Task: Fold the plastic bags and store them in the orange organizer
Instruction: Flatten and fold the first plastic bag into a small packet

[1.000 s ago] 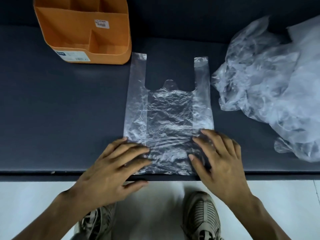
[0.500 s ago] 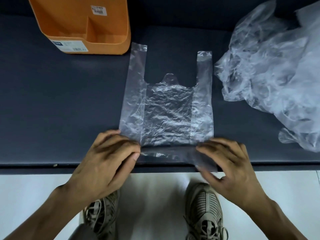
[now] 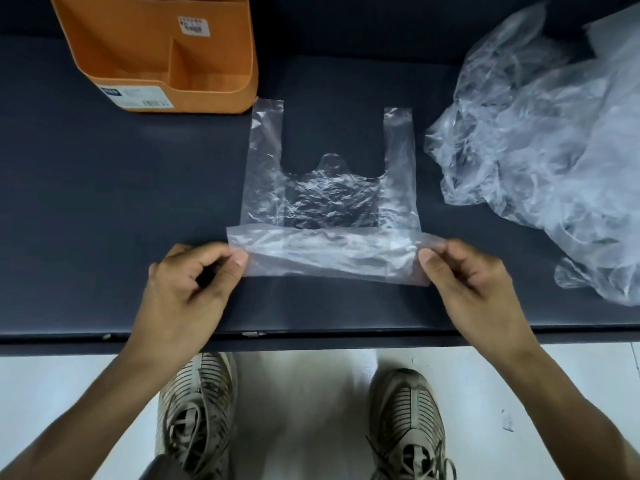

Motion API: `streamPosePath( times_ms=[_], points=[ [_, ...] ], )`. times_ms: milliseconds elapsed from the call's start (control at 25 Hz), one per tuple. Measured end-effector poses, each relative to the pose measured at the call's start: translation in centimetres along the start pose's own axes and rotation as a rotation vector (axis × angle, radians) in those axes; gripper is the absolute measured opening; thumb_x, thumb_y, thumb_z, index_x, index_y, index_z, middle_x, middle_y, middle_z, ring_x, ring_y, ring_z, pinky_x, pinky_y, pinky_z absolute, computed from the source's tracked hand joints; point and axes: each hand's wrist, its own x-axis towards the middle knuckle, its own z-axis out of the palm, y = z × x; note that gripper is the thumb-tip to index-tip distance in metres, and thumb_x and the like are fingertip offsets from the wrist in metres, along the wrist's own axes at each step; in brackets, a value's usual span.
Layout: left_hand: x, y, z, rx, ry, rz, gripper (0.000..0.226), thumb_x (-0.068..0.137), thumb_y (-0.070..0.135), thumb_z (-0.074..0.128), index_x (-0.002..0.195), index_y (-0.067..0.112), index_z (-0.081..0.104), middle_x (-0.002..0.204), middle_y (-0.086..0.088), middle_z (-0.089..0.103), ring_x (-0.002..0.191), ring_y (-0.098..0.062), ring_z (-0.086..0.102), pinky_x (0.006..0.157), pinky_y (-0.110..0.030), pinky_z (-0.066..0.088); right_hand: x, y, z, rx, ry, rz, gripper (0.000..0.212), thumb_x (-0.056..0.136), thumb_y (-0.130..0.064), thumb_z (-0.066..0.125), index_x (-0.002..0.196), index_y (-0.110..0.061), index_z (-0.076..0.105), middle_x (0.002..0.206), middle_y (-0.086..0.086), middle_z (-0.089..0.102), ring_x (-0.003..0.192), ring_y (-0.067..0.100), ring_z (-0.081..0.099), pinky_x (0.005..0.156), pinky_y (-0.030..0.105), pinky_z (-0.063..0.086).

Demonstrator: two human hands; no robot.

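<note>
Bag (image 3: 330, 199) bottom now folded up, pinched by both hands

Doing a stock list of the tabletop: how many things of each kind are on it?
Orange organizer: 1
Flat plastic bag being folded: 1
Heap of crumpled bags: 1, bags inside uncountable
Total: 3

Both forearms reached forward from the lower corners of the view, angling inward. The left hand (image 3: 187, 289) lay with its back turned up, fingers curled under toward the palm and the thumb stretched out to the right, its tip pressed against the curled forefinger in a pinch. The right hand (image 3: 471, 289) mirrored it, knuckles bent, thumb pointing left and closed against the forefinger. The hands were level with each other and well apart.
</note>
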Motion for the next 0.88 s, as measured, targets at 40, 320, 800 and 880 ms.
streamPosePath(
  times_ms=[40,320,800,880],
  points=[
    [0.2,0.2,0.2,0.012,0.002,-0.025,0.025,0.081,0.063,0.052,0.094,0.051,0.069,0.097,0.036,0.063,0.096,-0.005,0.063,0.103,-0.043,0.046,0.4,0.1,0.2,-0.054,0.004,0.004,0.018,0.098,-0.032,0.060,0.083,-0.025,0.068,0.070,-0.001,0.066,0.067,0.021,0.062,0.068,0.038,0.051],
    [0.7,-0.2,1.4,0.156,0.036,-0.051,0.035,0.092,0.049,0.051,0.080,0.021,0.067,0.078,0.018,0.066,0.074,-0.010,0.062,0.089,-0.055,0.048,1.9,0.7,2.0,-0.442,0.205,-0.148,0.029,0.104,-0.029,0.051,0.084,-0.009,0.060,0.063,0.002,0.062,0.052,0.028,0.057,0.053,0.029,0.036],
    [0.6,-0.6,2.2,0.213,0.122,-0.017,0.029,0.091,0.052,0.051,0.089,0.028,0.068,0.075,0.015,0.072,0.072,-0.020,0.071,0.081,-0.055,0.053,2.0,0.7,2.4,-0.416,0.345,-0.055,0.027,0.099,-0.036,0.059,0.083,-0.016,0.067,0.073,-0.001,0.065,0.061,0.023,0.060,0.057,0.032,0.046],
    [0.6,-0.5,2.2,0.206,0.123,-0.022,0.027,0.091,0.053,0.054,0.090,0.030,0.067,0.071,0.018,0.069,0.070,-0.013,0.069,0.081,-0.054,0.053,1.8,0.4,2.2,-0.343,0.312,-0.015,0.024,0.097,-0.037,0.061,0.086,-0.016,0.067,0.068,-0.002,0.065,0.059,0.022,0.060,0.060,0.035,0.050]
  ],
)
